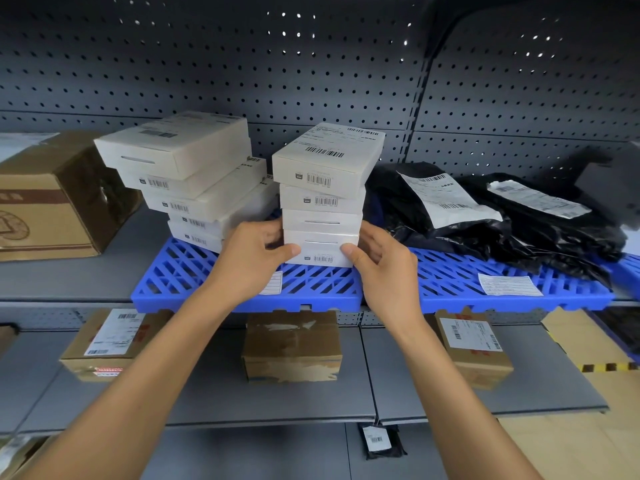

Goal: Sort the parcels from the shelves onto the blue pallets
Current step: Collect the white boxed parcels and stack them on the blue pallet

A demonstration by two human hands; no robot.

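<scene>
— What's nearest, and can any writing be read?

— On the lower shelf (214,393), three brown cartons: the left carton (110,344) and the right carton (472,348) carry white barcode labels, print too small to read; the middle carton (292,346) shows only torn tape. Below them lies a small black pouch (381,441) with a barcode tag.

— And the hands?

— Both grip the bottom white box (320,249) of the right stack (323,195). The left hand (247,261) curls round its left end, thumb on the front face; the right hand (384,268) does the same on its right end. The box rests on the blue pallet (207,282), four boxes high in that stack.

— Labels there?

— Barcodes on the front faces and a shipping label on the top box (329,150); the text is illegible. A paper slip (509,285) lies on the second blue pallet (450,282).

— Farther back?

— A leaning left stack (194,178) of five white boxes, black poly bags (485,213) with white labels, a large brown carton (52,199) at the left, and the grey pegboard (277,64) behind.
</scene>
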